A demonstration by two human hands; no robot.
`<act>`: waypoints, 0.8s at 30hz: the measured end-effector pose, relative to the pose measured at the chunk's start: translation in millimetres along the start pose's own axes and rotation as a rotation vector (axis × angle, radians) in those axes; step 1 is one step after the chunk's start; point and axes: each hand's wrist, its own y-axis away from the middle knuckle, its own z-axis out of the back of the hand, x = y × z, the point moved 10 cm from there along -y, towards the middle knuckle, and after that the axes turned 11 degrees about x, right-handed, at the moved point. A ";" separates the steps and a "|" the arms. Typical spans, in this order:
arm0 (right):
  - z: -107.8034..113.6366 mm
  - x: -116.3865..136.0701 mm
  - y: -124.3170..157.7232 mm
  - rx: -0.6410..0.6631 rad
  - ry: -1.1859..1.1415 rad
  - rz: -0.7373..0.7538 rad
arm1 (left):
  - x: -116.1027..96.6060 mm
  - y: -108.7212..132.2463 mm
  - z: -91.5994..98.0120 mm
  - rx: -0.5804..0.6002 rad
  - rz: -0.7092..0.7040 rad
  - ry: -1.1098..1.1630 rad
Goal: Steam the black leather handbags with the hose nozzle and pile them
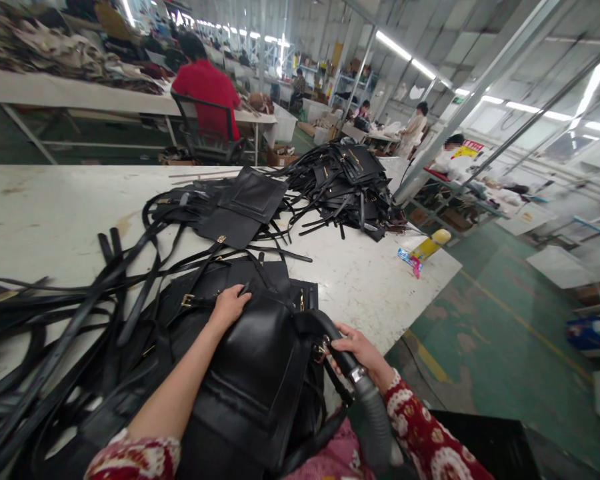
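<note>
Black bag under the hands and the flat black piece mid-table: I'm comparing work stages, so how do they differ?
The black bag looks bulky and hangs over the table edge; the flat black piece lies flat, wholly on the table. The left hand rests on the bag and the right hand holds a hose beside it; the flat piece is untouched. Both are black with gold-coloured fittings.

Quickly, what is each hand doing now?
Left hand: lying on the black bag, grip cannot be told.
Right hand: closed around the hose nozzle.
</note>
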 end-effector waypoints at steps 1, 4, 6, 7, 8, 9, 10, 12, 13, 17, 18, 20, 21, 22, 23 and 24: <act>1.7 0.5 0.3 0.006 -0.003 0.004 | -0.6 1.9 0.6 -0.002 0.005 -0.001; 4.9 0.9 10.2 0.039 -0.013 -0.013 | -2.5 5.5 0.0 0.009 0.002 0.027; 5.2 -1.0 12.9 0.061 -0.019 -0.023 | -3.3 6.8 -0.8 0.017 -0.008 0.069; 5.5 -1.7 10.6 0.066 -0.021 -0.018 | -3.1 7.4 -0.7 0.017 -0.010 0.093; 6.1 -1.8 5.8 0.065 -0.023 -0.007 | -2.6 7.9 -0.4 0.016 -0.009 0.119; 7.3 -0.8 -0.5 0.058 -0.022 0.011 | -1.8 8.4 -0.1 0.015 -0.004 0.148; 8.7 1.3 -7.5 0.047 -0.019 0.031 | -0.6 9.2 0.2 0.015 0.003 0.178; 10.7 9.8 -18.5 0.025 -0.011 0.077 | 1.9 11.6 -0.1 0.017 0.022 0.248; 10.8 16.0 -21.0 0.014 -0.006 0.100 | 3.1 13.3 -0.9 0.021 0.031 0.291; -6.8 47.4 -15.6 0.016 0.043 0.175 | 5.2 22.7 -8.2 0.063 0.043 0.529; -17.6 53.8 -14.9 0.040 0.072 0.179 | 5.0 24.9 -10.3 0.079 0.043 0.592; -44.0 60.3 -20.6 0.112 0.129 0.160 | 4.6 28.5 -13.2 0.108 0.045 0.700; -57.6 59.9 -27.6 0.152 0.150 0.140 | 4.5 29.9 -14.1 0.121 0.046 0.745; -69.9 58.0 -37.2 0.185 0.162 0.119 | 4.5 31.0 -14.8 0.132 0.047 0.784; -80.3 55.4 -49.0 0.208 0.171 0.103 | 4.7 31.9 -15.3 0.142 0.048 0.816; -88.7 52.7 -62.3 0.223 0.178 0.093 | 5.0 32.8 -15.7 0.152 0.048 0.844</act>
